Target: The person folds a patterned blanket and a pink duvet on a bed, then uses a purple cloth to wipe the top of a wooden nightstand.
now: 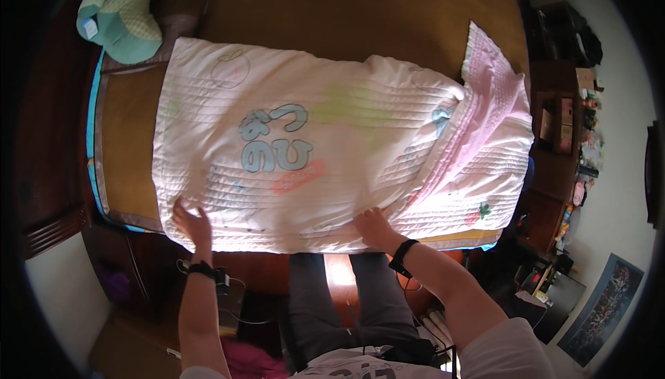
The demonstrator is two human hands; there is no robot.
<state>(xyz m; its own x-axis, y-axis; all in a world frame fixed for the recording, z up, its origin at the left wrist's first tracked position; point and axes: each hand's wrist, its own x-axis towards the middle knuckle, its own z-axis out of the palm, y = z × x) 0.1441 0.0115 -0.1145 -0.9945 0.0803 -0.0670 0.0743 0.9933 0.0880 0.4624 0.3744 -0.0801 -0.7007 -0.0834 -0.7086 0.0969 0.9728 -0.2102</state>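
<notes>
Left hand point(192, 225) and right hand point(374, 228), apart, half-curled, touch a pale-pink quilted fabric blanket point(339, 161) along its near edge, grip unclear; beyond them it lies lengthwise left-to-right on a brown-covered bed point(298, 12)

Light is falling unevenly: the pale quilt point(346, 164) is reflecting strongly, its right portion approaching overexposure, while the dark woodwork point(52, 164) at left is receding into shadow. Glare is appearing on the floor point(339, 269) between the legs point(381, 289). Fisheye distortion is bowing the edges of the bed point(312, 5); black vignetting is enclosing the view.
</notes>
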